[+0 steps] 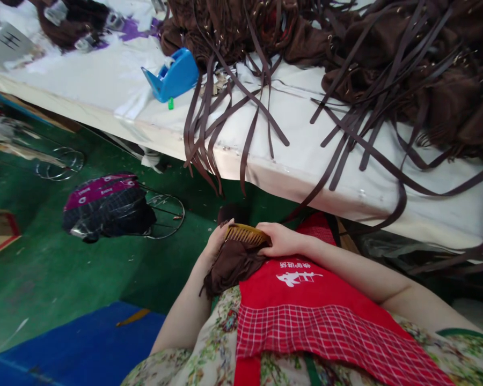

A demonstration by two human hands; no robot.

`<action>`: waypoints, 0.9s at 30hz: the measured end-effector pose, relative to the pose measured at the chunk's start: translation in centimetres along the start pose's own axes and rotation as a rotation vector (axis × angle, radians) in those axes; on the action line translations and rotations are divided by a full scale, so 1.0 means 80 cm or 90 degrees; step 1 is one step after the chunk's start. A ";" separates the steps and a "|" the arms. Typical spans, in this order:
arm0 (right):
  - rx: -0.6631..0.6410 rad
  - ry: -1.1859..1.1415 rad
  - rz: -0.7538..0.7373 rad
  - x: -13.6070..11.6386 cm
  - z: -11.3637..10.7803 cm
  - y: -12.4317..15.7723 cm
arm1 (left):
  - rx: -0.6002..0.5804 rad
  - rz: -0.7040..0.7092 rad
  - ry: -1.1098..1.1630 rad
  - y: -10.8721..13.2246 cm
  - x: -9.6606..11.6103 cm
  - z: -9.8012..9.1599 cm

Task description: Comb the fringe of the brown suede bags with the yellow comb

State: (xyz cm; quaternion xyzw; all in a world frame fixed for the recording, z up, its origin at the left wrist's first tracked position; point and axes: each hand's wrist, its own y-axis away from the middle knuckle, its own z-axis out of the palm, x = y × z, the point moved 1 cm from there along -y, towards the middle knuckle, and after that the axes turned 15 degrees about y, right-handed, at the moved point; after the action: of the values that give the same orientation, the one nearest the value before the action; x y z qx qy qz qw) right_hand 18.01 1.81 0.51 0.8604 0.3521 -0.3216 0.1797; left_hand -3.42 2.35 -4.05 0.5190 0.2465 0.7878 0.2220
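My right hand (280, 239) is closed on a wooden comb (245, 234), its teeth resting against a small bundle of brown fringe fabric (230, 264). My left hand (217, 239) grips that brown bundle from the left side, fingers curled round its top. Both hands sit in my lap, over a red apron (306, 300) with white print, just below the edge of the white table (290, 177).
A heap of brown fabric and long brown strips (366, 64) covers the table and hangs over its edge. A blue tape dispenser (173, 76) stands on the table at upper left. A stool with a purple-and-black cushion (107, 205) stands on the green floor.
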 end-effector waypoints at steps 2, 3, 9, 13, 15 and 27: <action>0.021 0.044 0.006 -0.001 0.000 0.006 | -0.010 -0.013 0.030 0.002 -0.002 -0.002; 0.028 0.057 0.011 -0.002 0.000 0.009 | -0.017 -0.023 0.046 0.003 -0.003 -0.002; 0.073 0.087 0.064 -0.009 0.000 0.014 | -0.056 -0.053 0.143 0.003 -0.008 -0.002; -0.044 0.019 0.070 -0.008 0.001 0.010 | -0.074 -0.080 0.175 0.004 -0.010 -0.001; -0.103 -0.054 0.061 -0.003 0.001 0.009 | -0.083 -0.094 0.172 0.007 -0.009 0.000; -0.294 -0.315 0.080 0.016 0.009 0.002 | -0.138 -0.116 0.108 0.007 0.002 0.000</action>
State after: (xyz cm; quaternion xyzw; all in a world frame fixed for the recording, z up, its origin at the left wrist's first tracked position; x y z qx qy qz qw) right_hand 18.50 1.93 -0.87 0.7133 0.3075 -0.4204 0.4689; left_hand -3.57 1.99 -3.58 0.3988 0.2239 0.8275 0.3256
